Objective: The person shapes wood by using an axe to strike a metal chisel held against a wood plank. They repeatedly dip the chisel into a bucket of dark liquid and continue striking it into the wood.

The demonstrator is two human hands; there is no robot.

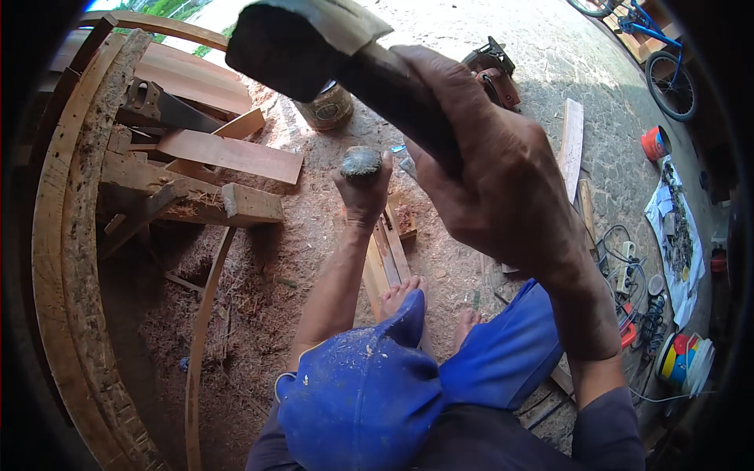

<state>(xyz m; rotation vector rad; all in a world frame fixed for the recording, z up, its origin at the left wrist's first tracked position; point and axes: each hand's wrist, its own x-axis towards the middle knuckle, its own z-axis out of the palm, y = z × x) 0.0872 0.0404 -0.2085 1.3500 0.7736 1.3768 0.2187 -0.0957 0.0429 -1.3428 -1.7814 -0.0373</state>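
My right hand (503, 161) is raised close to the view, wrapped round the dark handle of a hammer (294, 43). The hammer's thick head is up at the top, apart from what lies below. Lower and to the left, my left hand (364, 200) grips an upright chisel (361, 161). Only its round, frayed handle end shows; the blade is hidden beneath the fist. Below that hand, narrow wooden strips (382, 255) lie on the ground, with my bare foot (404, 294) on them.
A rough timber frame (86, 235) curves along the left, with a handsaw (161, 106) and boards (236, 153) beside it. A round can (326, 110) and a red power tool (499, 82) stand ahead. Cables (620, 251), a white sheet (679, 243) and a bucket (683, 361) lie right. Shavings cover the ground.
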